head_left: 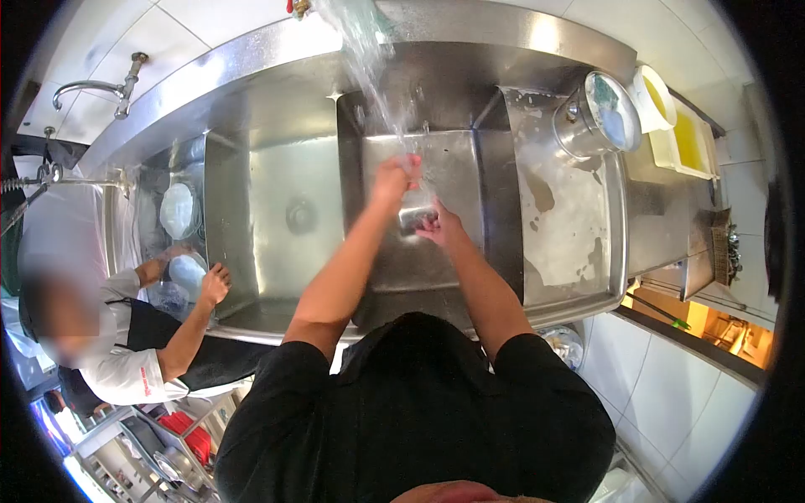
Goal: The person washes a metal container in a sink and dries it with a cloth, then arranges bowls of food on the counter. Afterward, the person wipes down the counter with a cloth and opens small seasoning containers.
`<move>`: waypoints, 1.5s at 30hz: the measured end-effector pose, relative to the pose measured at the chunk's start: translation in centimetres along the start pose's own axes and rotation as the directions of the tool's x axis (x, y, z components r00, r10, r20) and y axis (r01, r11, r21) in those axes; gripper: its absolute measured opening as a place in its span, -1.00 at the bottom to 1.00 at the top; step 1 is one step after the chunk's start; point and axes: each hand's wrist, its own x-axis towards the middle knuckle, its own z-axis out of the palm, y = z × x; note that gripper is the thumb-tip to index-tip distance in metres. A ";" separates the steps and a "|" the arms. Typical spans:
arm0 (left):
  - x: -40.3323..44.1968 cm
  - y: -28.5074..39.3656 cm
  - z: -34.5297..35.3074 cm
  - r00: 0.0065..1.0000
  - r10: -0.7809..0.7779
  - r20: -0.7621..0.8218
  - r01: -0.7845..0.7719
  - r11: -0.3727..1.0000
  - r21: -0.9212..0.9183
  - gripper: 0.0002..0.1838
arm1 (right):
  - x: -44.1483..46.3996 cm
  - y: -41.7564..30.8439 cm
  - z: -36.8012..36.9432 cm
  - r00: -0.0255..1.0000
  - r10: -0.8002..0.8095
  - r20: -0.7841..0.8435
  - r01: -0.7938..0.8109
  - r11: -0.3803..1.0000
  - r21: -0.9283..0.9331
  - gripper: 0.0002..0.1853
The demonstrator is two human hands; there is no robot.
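Both my hands are over the middle basin (419,277) of a steel sink. My left hand (397,180) is closed under a stream of water (369,75) falling from above; what it holds, if anything, cannot be made out. Just below and to the right, my right hand (442,226) has its fingers curled at the side of a small shiny metal container (415,220), gripping it. Splashing water blurs the space between the two hands.
A co-worker (155,335) at the left handles a white dish (186,275) near another white dish (178,210). A metal pot (579,126) stands on the right drainboard (566,226), by a white bucket (650,96) and a tray with yellow contents (688,142). A tap (126,88) is upper left.
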 end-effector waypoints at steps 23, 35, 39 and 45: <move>2.3 -5.4 -0.3 0.971 -0.216 -0.104 0.188 0.954 -0.232 -0.77 | 5.0 2.3 2.0 0.982 -0.160 0.096 0.175 0.967 -0.185 -0.40; 2.1 -5.2 -0.6 0.979 -0.140 -0.146 0.108 0.972 -0.207 -0.79 | -3.7 -1.3 1.7 0.457 -0.727 0.513 0.604 -0.169 -0.779 -0.54; 1.1 -4.6 -0.7 0.978 -0.155 -0.140 0.126 0.973 -0.192 -0.80 | -5.3 1.0 -0.1 0.587 -0.536 0.606 0.646 -0.140 -0.750 -0.56; 0.0 -3.4 -0.7 0.976 -0.181 -0.122 0.148 0.959 -0.240 -0.82 | -6.2 -1.5 1.3 0.603 -0.647 0.467 0.600 -0.018 -0.800 -0.59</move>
